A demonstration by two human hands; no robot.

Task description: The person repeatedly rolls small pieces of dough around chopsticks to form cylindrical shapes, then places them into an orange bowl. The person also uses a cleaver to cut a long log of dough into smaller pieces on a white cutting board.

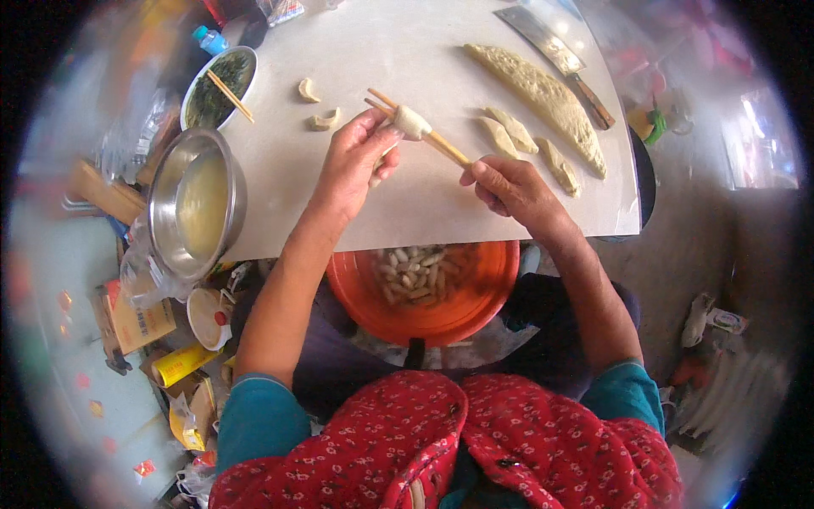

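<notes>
My right hand [512, 188] grips a pair of wooden chopsticks [448, 149] near one end. A band of pale dough [412, 122] is wrapped around them toward the other end. Close to that band, my left hand [362, 153] pinches the dough with thumb and fingers, and more dough shows below its fingers. Two small curved dough pieces [309, 90] lie on the white tabletop [407, 210] left of the hands. On the right rest several short dough strips [498, 137] beside a long dough log [540, 92].
A cleaver [547, 44] lies beyond the log. At left stand a bowl of dark greens [206, 105] with chopsticks across it and a steel basin of yellowish liquid [238, 191]. Below the table edge, an orange basin [420, 334] holds many pale pieces [416, 270]. Boxes [145, 323] clutter the floor.
</notes>
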